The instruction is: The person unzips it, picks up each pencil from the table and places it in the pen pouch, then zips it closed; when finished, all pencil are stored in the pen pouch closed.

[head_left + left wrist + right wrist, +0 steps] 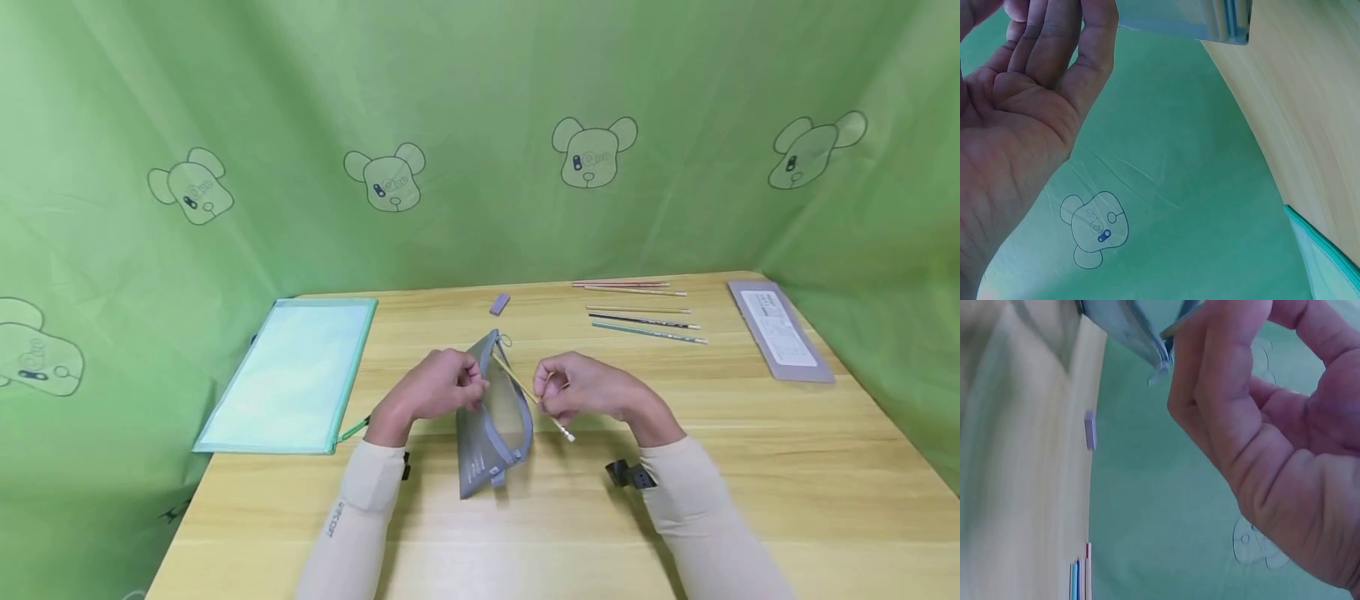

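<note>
A grey zip pencil pouch [474, 450] stands on its side at the middle of the table, its zipped mouth gaping toward the right. My left hand [438, 387] pinches the near-left side of that mouth. Between thumb and fingers, my right hand [588, 387] holds a yellow pencil [513, 377] with a white end. The pencil slants up to the left, its far end at the pouch opening and its white end pointing down toward me. In the right wrist view the pouch's zip corner [1159, 357] shows beside the fingers, which hide most of the pencil.
Several pencils [645, 322] lie side by side at the back right. Behind the pouch is a small purple eraser [499, 304]. A mesh zip folder with green edging [288, 375] covers the table's left side. On the far right lies a purple-grey packet [813, 372] bearing a white label.
</note>
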Demonstrator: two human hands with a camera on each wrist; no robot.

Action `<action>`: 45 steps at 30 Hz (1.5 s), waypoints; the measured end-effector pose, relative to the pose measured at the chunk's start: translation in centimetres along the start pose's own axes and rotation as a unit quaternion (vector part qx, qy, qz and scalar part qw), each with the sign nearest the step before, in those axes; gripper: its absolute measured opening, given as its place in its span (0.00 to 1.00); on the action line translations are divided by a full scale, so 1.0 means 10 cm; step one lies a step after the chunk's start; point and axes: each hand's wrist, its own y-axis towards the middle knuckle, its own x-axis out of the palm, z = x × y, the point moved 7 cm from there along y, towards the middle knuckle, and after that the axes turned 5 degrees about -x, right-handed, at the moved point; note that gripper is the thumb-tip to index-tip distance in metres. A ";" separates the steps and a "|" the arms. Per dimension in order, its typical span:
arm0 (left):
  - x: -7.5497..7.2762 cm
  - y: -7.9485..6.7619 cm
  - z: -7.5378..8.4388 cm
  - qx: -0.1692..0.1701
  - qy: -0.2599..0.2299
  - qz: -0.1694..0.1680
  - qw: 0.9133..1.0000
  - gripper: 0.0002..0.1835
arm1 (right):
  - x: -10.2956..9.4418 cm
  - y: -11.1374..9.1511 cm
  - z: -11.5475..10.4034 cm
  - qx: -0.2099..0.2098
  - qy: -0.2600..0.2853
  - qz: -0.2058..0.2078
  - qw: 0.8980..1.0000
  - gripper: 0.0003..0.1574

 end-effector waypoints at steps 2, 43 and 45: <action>0.00 0.00 0.00 -0.002 -0.001 0.003 1.000 0.09 | 0.05 0.04 0.00 0.004 -0.002 0.002 1.000 0.12; -0.08 -0.04 -0.05 -0.013 -0.026 0.002 1.000 0.08 | -1.48 -0.62 1.00 0.152 -0.254 0.227 0.928 0.40; -0.07 -0.04 -0.06 -0.013 -0.024 0.002 1.000 0.08 | -1.56 -0.68 1.10 0.167 -0.252 0.224 0.927 0.43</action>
